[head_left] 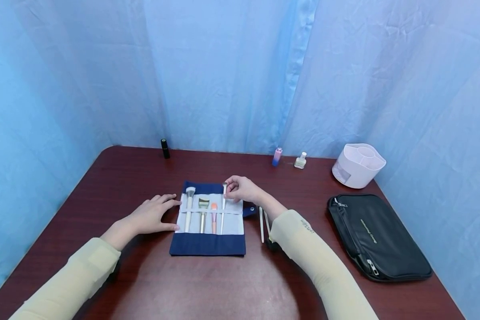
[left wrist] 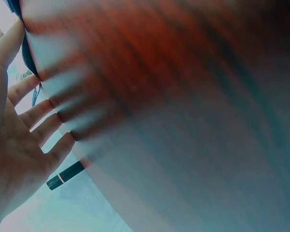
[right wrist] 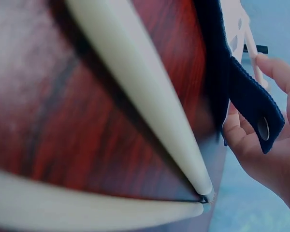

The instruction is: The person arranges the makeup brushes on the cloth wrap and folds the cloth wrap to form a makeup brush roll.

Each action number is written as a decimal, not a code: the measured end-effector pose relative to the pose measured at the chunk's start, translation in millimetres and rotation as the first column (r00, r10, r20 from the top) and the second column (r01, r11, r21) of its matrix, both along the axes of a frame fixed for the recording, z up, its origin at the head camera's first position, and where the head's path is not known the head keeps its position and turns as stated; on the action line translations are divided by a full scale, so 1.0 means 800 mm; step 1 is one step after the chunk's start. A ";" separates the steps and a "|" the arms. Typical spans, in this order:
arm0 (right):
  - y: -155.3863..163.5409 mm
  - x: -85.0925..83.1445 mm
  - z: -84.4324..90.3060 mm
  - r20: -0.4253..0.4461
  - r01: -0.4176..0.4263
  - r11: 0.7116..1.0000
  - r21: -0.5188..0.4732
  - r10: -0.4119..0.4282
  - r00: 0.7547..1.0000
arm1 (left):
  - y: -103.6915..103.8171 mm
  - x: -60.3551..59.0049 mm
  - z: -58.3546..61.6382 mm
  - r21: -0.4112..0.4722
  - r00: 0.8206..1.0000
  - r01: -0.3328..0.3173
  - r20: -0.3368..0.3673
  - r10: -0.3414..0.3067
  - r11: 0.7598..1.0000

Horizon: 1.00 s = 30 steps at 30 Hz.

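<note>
- Four brushes sit under the elastic band of the brush roll [head_left: 207,243], navy cloth w/ pale lining, flat on the table [head_left: 124,178] centre-front.
- R hand [head_left: 242,189]: fingers curled, pinching the head end of the slim white brush [head_left: 223,209], rightmost of the four; handle looks tucked under the band, but I can't tell how far in.
- L hand [head_left: 154,215]: fingers straight and spread, palm down, pressing the roll's left edge; grips nothing. L wrist view is blurred but shows flat, splayed fingers [left wrist: 38,108].
- Others in the roll, L to R: big powder brush [head_left: 190,209], flat tan brush [head_left: 203,213], orange brush [head_left: 214,218].
- Two loose white brushes [head_left: 264,222] lie on the wood just right of the roll, beside the R forearm; R wrist view shows their handles [right wrist: 135,82] meeting at a point.
- Roll's snap tab [right wrist: 253,104] hangs at the right edge, near the R palm.
- Judgement, doing it well: keep the L hand flat as anchor so the cloth doesn't drag; move the slim brush straight along its own line, not sideways, or the band may bunch and nudge the orange brush; hold by the ferrule, not the bristles.
- Risk: R sleeve [head_left: 304,240] could sweep the loose pair.
</note>
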State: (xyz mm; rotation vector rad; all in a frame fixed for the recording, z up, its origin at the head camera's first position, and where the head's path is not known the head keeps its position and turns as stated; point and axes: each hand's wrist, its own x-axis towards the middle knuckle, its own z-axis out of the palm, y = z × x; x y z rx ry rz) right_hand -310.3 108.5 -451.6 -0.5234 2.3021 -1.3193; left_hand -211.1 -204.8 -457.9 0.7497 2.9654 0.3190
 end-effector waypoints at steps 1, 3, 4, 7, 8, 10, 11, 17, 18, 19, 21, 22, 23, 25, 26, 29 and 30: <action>0.000 0.000 0.000 -0.012 -0.013 1.000 0.017 0.014 1.000 | 0.000 0.000 0.000 0.000 1.000 0.000 0.001 0.000 1.000; 0.000 0.001 0.000 -0.047 -0.037 0.998 0.055 0.040 0.998 | 0.000 0.000 0.000 -0.001 1.000 -0.002 0.003 0.002 1.000; 0.000 0.001 0.000 -0.063 -0.047 0.996 0.072 0.052 0.997 | 0.000 0.000 0.000 -0.002 1.000 -0.002 0.003 0.002 1.000; 0.001 0.002 0.000 -0.110 -0.079 0.989 0.125 0.093 0.990 | 0.000 -0.001 0.000 -0.006 1.000 -0.003 0.003 0.003 1.000; 0.001 0.002 0.001 -0.120 -0.091 0.986 0.140 0.108 0.987 | 0.000 -0.001 -0.001 -0.006 1.000 -0.003 0.003 0.003 1.000; 0.002 0.003 0.001 -0.132 -0.116 0.979 0.166 0.139 0.981 | 0.000 -0.001 -0.001 -0.006 1.000 -0.002 0.003 0.002 1.000; 0.002 0.004 0.002 -0.135 -0.129 0.976 0.176 0.154 0.979 | 0.000 -0.001 0.000 -0.006 1.000 -0.002 0.003 0.002 1.000; 0.001 0.006 0.002 -0.145 -0.189 0.950 0.248 0.229 0.963 | 0.001 0.000 0.001 0.002 1.000 -0.001 0.006 0.001 1.000; 0.000 0.007 0.002 -0.150 -0.196 0.946 0.258 0.239 0.959 | 0.001 0.000 0.000 0.003 1.000 0.000 0.006 0.000 1.000; 0.000 0.007 0.002 -0.155 -0.200 0.942 0.269 0.248 0.956 | 0.000 0.000 0.000 0.004 1.000 0.000 0.007 0.000 1.000; -0.001 0.008 0.004 -0.160 -0.208 0.937 0.282 0.259 0.952 | 0.000 0.000 0.000 0.004 1.000 0.000 0.009 0.000 1.000; -0.001 0.007 0.004 -0.165 -0.209 0.935 0.287 0.263 0.951 | 0.000 -0.001 -0.001 0.004 1.000 0.002 0.009 -0.002 1.000; 0.000 0.007 0.004 -0.169 -0.209 0.934 0.289 0.265 0.949 | 0.000 -0.001 -0.001 0.004 1.000 0.002 0.009 -0.002 1.000; 0.001 0.006 0.006 -0.172 -0.208 0.934 0.292 0.265 0.949 | 0.001 -0.002 -0.001 0.004 1.000 0.003 0.009 -0.003 1.000; 0.001 0.006 0.008 -0.174 -0.207 0.934 0.292 0.264 0.949 | 0.001 -0.002 -0.002 0.004 1.000 0.003 0.009 -0.003 1.000; 0.005 0.006 0.016 -0.180 -0.196 0.939 0.283 0.253 0.951 | 0.002 -0.003 -0.001 0.004 1.000 0.001 0.012 -0.001 1.000; 0.006 0.007 0.020 -0.185 -0.191 0.940 0.282 0.248 0.951 | 0.002 -0.003 -0.001 0.006 1.000 0.000 0.013 0.000 1.000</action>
